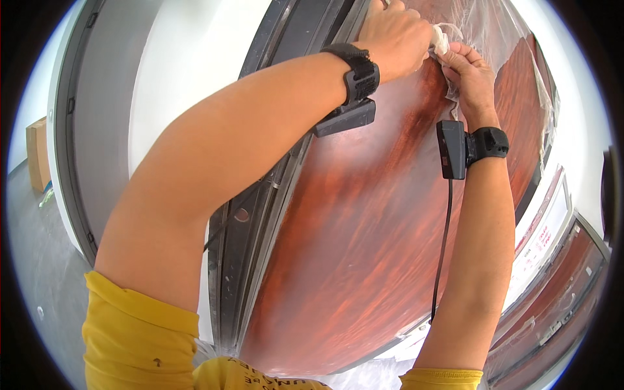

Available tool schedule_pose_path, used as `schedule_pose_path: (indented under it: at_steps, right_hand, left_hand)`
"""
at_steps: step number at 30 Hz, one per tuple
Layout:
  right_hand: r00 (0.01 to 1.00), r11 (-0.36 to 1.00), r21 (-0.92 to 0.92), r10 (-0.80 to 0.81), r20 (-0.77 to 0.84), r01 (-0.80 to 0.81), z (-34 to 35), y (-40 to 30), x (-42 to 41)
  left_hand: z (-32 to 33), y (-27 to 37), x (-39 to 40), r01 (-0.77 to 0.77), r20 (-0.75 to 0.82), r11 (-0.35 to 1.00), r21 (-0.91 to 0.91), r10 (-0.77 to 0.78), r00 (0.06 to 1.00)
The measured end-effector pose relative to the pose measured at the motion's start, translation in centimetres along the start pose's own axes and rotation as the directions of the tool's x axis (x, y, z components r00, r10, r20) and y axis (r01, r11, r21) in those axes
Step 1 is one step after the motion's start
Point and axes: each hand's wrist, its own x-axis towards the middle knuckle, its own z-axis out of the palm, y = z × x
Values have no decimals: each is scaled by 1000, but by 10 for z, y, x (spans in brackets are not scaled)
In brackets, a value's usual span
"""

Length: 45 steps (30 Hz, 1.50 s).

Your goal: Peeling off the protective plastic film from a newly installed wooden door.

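Note:
A large door panel with reddish-brown wood grain [341, 234] stands before me, clear plastic film [487, 29] hanging loose over its upper part. Bunched whitish film [441, 41] lies between my hands near the top of the view. My left hand [392, 41] is curled at the panel's dark edge, its back towards me, and grips one side of that bunch; its fingertips are mostly hidden. The thumb and fingers of my right hand [470, 75] pinch the other side. A torn strip of film [453, 100] dangles beside the right hand.
Each wrist carries a black strapped device; a cable [443, 243] runs down from the right one [451, 150]. Dark metal frame profiles [229, 282] border the panel's left side. A cardboard box [38, 153] stands far left. Another reddish-brown panel [551, 302] is at lower right.

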Motion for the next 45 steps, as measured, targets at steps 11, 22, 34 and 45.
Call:
schedule_pose_path:
  at_steps: [11,22,34,45]
  right_hand:
    - [981,971,-169,-183,-69,169,12,9,-12]
    - [987,984,-82,-158,-23,156,8,6,-11]
    - [986,983,-87,-165,-18,163,7,8,-12]
    - [984,980,-100,-177,-16,175,6,8,-11]
  left_hand:
    - [-12,-16,25,-311,127,927,-208,341,932]
    - [-23,-27,36,-69,419,960,-271,182,890]
    - [-20,1,16,-9,303,994,-111,43,952]
    - [-37,-20,36,143,454,930,-338,28,891]
